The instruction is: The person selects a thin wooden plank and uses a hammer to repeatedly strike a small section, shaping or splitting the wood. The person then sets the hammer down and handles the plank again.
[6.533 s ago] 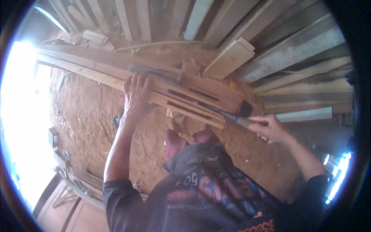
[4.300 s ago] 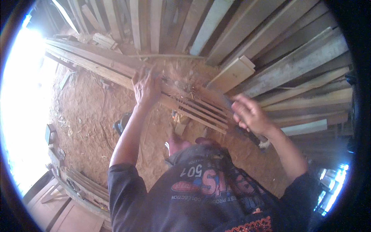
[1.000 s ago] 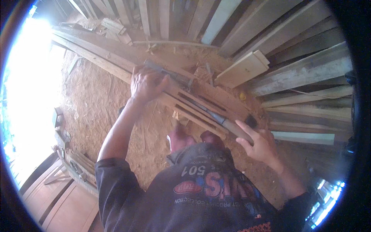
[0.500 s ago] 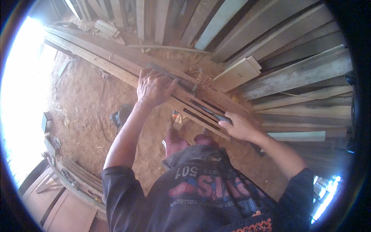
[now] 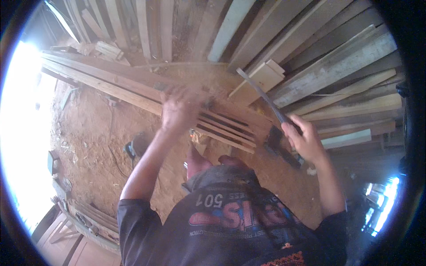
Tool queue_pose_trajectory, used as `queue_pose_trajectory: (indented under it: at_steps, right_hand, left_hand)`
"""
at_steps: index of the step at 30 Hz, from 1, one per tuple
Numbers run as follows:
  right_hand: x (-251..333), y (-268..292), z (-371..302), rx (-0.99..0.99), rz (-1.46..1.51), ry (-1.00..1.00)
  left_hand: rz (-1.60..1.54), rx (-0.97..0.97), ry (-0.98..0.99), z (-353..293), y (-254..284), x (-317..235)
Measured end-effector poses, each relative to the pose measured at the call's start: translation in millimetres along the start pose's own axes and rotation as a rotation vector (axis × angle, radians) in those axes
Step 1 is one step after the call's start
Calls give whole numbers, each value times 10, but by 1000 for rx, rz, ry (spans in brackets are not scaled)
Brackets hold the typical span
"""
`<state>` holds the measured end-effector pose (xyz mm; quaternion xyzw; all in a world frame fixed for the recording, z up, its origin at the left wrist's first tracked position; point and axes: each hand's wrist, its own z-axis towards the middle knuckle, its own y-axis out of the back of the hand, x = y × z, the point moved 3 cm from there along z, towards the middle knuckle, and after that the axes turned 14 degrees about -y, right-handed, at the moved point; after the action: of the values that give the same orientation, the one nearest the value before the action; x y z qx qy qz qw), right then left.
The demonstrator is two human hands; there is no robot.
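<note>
My right hand [image 5: 304,138] is closed round the dark handle of a long, narrow file [image 5: 265,95], raised to the right of the wooden beams, its tip pointing up and left. My left hand [image 5: 179,108], smeared by motion, lies over the beams with its fingers stretched out. Under and beside those fingers is a dark metal piece [image 5: 160,86], mostly hidden. The long beams [image 5: 111,86] lie side by side, running from far left toward the middle. Long dark slots are cut through their near end [image 5: 226,128], leaving thin slats between.
Planks [image 5: 328,73] lean in rows along the back and right. A short pale board [image 5: 257,82] stands just behind the beams. A dark block [image 5: 282,148] sits right of the slotted end. A power tool [image 5: 137,145] with a cord rests on the dirt floor [image 5: 88,133].
My right hand has lifted the file out of the slotted wood and swung it up to the right. My left hand has shifted slightly and blurred, staying over the beams.
</note>
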<state>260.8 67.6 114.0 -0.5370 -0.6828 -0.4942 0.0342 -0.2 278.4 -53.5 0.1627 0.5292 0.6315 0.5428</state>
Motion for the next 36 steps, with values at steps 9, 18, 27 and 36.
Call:
queue_pose_trajectory:
  at_steps: [9,18,27,36]
  right_hand:
    - [-613,114,-496,38,-566,-92]
    - [-285,-48,-98,256,-681,-111]
    - [-235,368,-278,297,-815,-187]
    - [-166,-305,18,209,-586,-37]
  left_hand:
    - [29,227,79,-38,193,266]
    - [98,-28,31,-66,282,486]
    - [35,-22,19,-88,305,486]
    - [107,14,13,-25,305,398]
